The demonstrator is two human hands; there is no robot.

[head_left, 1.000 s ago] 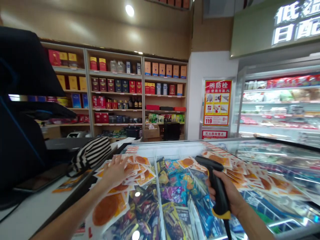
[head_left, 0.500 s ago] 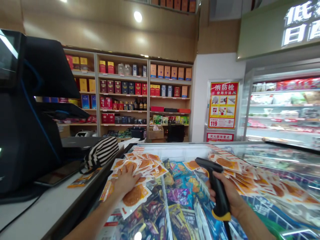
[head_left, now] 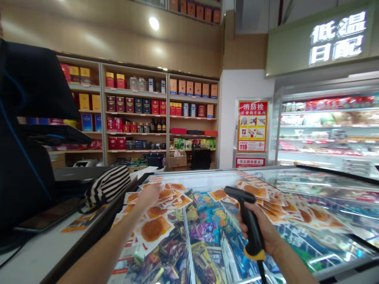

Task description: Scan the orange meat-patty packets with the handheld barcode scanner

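Note:
In my right hand (head_left: 260, 225) is a black and yellow barcode scanner (head_left: 254, 232), its head pointing left and its cable hanging down. My left hand (head_left: 150, 195) reaches over the left pile of flat packets (head_left: 173, 195), each with a round orange-brown piece showing. That hand is smeared by motion and its fingers are hidden. Nearer me, one such packet (head_left: 152, 229) lies fully visible below the hand. A second pile of the same packets (head_left: 296, 207) spreads to the right of the scanner on the freezer's glass top.
Beneath the glass, the chest freezer (head_left: 188, 252) holds colourful bagged goods. On the left counter (head_left: 44, 252) are a black checkout terminal (head_left: 32, 130), a striped pouch (head_left: 108, 184) and an orange packet (head_left: 84, 219). Shelves of boxes (head_left: 133, 104) stand behind; a lit refrigerated case (head_left: 328, 134) is at right.
My left hand has moved up and away from the near packets to the far part of the left pile. The view has turned slightly right. The scanner stays in my right hand.

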